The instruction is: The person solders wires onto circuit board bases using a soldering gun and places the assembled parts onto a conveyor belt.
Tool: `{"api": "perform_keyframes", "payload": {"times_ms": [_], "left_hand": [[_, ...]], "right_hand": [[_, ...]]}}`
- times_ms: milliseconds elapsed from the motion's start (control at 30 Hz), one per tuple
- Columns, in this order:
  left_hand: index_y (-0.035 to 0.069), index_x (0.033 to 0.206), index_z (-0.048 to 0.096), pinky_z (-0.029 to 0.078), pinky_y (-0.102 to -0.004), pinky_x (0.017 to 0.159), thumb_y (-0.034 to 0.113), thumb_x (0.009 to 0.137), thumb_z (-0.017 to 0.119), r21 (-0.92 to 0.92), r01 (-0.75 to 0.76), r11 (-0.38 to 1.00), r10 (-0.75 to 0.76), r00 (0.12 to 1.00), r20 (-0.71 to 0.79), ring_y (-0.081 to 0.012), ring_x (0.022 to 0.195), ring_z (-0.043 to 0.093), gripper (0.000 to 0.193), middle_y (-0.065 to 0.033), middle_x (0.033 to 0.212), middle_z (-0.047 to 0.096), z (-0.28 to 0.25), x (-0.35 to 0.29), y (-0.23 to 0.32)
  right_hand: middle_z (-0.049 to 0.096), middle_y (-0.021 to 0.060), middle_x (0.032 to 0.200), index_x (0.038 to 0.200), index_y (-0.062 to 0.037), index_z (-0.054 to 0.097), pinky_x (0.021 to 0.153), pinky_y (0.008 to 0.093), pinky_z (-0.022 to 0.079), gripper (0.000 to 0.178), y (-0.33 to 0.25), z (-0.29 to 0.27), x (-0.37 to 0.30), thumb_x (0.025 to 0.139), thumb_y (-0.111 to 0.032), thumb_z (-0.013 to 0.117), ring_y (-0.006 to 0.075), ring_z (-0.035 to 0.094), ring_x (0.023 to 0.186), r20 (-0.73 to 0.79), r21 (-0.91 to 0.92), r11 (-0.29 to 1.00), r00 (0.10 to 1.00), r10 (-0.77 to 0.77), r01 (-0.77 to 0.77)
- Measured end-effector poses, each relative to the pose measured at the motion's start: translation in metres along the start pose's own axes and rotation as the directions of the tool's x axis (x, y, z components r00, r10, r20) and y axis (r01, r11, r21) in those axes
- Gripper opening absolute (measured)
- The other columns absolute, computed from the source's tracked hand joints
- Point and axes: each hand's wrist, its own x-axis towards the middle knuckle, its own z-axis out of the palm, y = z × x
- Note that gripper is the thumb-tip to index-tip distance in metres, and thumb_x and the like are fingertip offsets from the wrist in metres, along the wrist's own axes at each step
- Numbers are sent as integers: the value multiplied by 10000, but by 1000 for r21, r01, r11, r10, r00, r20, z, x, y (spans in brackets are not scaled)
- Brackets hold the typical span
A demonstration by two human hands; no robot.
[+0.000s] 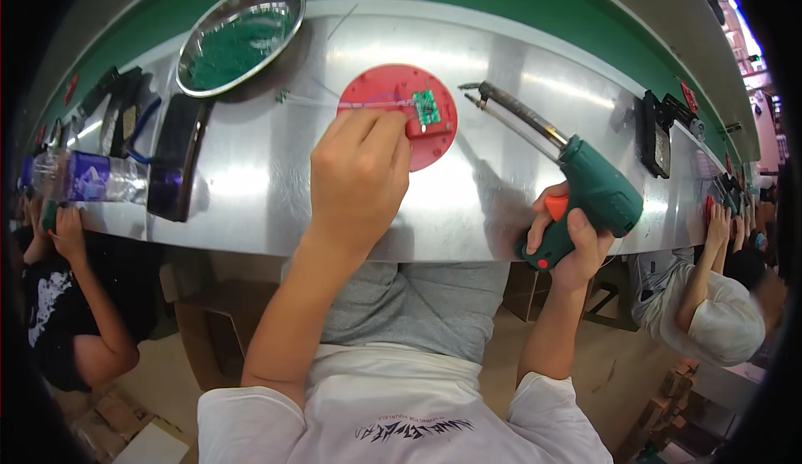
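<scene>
My right hand (576, 238) is wrapped round the handle of a green soldering gun (603, 187), with fingers at its orange trigger. The gun's long metal tip points up and left, apart from the work. On a round red fixture (434, 153) sits a small green circuit board (426, 107), raised on a red block. My left hand (359, 167) is closed in a pinch just left of the board, on thin pale wires (322, 102) that run leftward from it. My fingertips are partly hidden by the back of the hand.
A steel bowl (185, 71) of green pieces stands at the back left. Left of me are a black box (177, 159) and a plastic bottle (96, 178). A black holder (654, 136) stands at right. Other people sit on both sides along the metal table (251, 205).
</scene>
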Motion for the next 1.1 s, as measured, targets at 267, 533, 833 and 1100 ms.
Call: {"api": "perform_keyframes", "payload": {"times_ms": [267,533,833,1100], "left_hand": [[23,934,644,506,-417,735,33,739,737,146,20,989,-29,998,62,-343,823,620,216,-136,928,678,-12,14,20],[87,1181,624,390,-473,975,316,751,748,67,-84,994,38,859,510,-369,1097,528,503,-144,1215,610,-34,37,4],[93,1250,671,329,-522,1040,118,849,677,468,-371,802,383,921,74,-406,1302,458,401,-200,1434,525,-45,105,27],[10,1066,622,613,-408,682,305,953,588,10,-990,141,493,62,-868,-305,769,706,318,-185,971,688,-115,64,122]], "right_hand": [[663,182,917,1186,80,563,434,324,488,320,-10,4,3,904,-66,599,228,601,491,-113,177,980,988,110,-89],[638,160,816,1037,50,568,413,318,469,237,-12,3,8,938,-165,586,186,564,462,-342,244,967,927,151,-68],[605,84,650,875,10,613,394,289,450,287,-15,3,18,946,-266,582,146,538,434,-487,340,939,844,226,-56],[626,97,664,886,12,624,394,296,470,257,-8,-11,12,918,-242,646,157,578,447,-438,314,948,879,187,-46]]}}
